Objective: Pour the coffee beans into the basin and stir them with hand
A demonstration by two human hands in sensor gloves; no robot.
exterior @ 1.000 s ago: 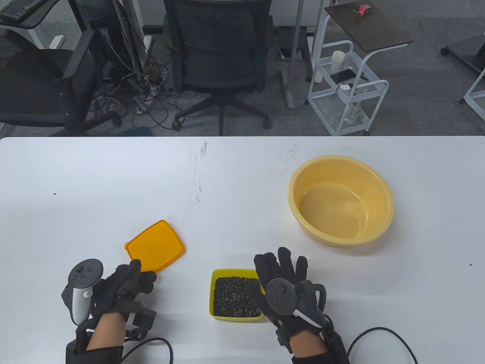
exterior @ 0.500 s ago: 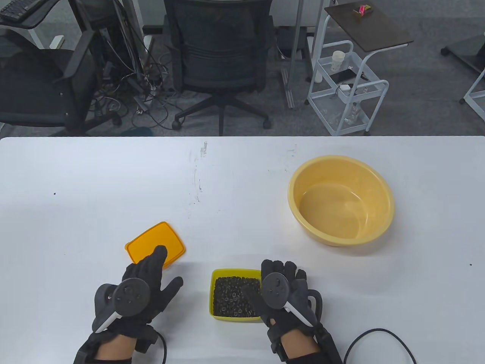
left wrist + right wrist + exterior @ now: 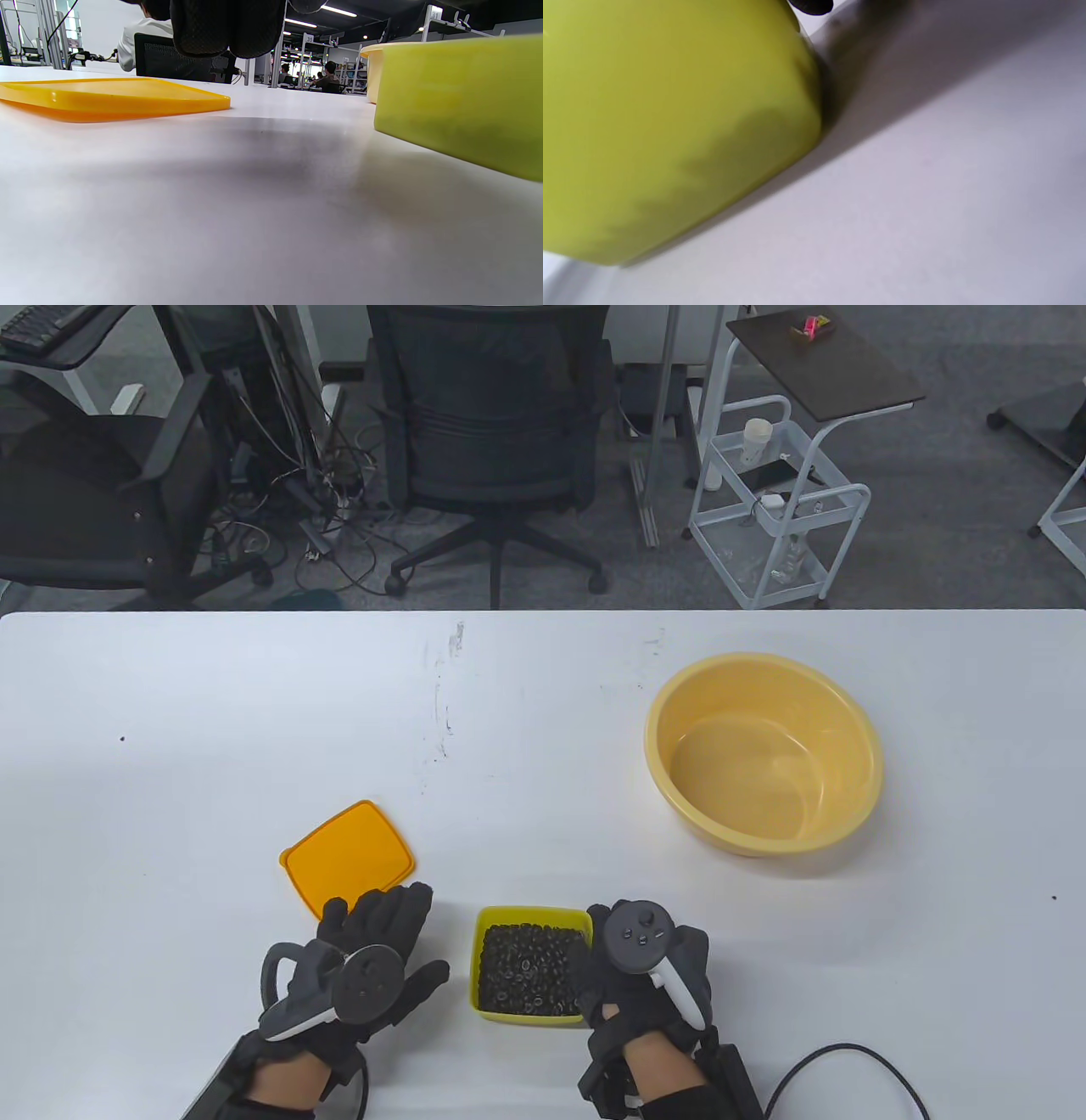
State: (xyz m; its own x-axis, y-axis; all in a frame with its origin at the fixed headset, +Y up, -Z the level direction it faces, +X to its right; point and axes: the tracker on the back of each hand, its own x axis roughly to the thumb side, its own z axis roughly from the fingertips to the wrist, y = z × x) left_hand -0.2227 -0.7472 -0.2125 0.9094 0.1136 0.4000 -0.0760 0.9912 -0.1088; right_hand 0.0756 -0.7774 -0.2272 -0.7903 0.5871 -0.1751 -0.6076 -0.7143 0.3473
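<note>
A yellow-green box (image 3: 530, 916) full of dark coffee beans (image 3: 528, 967) stands near the table's front edge. My right hand (image 3: 594, 963) grips its right wall, thumb over the rim by the beans, fingers hidden under the tracker. In the right wrist view the box (image 3: 670, 127) fills the left, with one fingertip (image 3: 812, 5) at its top edge. My left hand (image 3: 394, 929) lies open and flat just left of the box, apart from it. The left wrist view has the box (image 3: 462, 101) at right and my fingers (image 3: 225, 25) above. The yellow basin (image 3: 764, 687) sits empty at right.
The box's orange lid (image 3: 348, 853) lies flat on the table just beyond my left fingertips; it shows low at left as the lid (image 3: 106, 95) in the left wrist view. A black cable (image 3: 848, 1056) loops behind my right wrist. Office chairs and a white cart stand beyond the table's far edge.
My left hand let go of the lid, turned palm down and slid right toward the box. My right hand drew back and curled round the box's right wall.
</note>
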